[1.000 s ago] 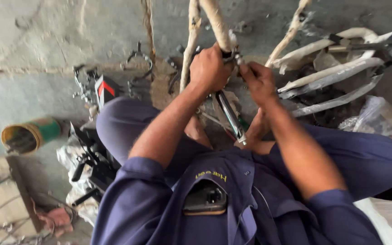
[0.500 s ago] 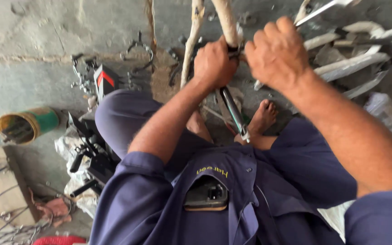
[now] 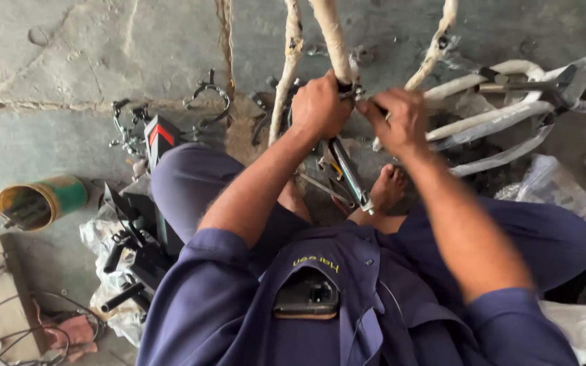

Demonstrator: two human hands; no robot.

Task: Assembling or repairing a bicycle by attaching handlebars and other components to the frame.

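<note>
Between both hands sat the wrapped frame tube (image 3: 334,41). Left hand (image 3: 320,107) was clenched round it; right hand (image 3: 398,120) pinched something at the joint, probably a small fitting. Just below the fingers hung a wrench (image 3: 347,175), which could slip onto the bare foot (image 3: 388,190) if the grip loosened.

Bare, cracked grey concrete floor (image 3: 69,61) in flat daylight, paler and stained toward the top
</note>
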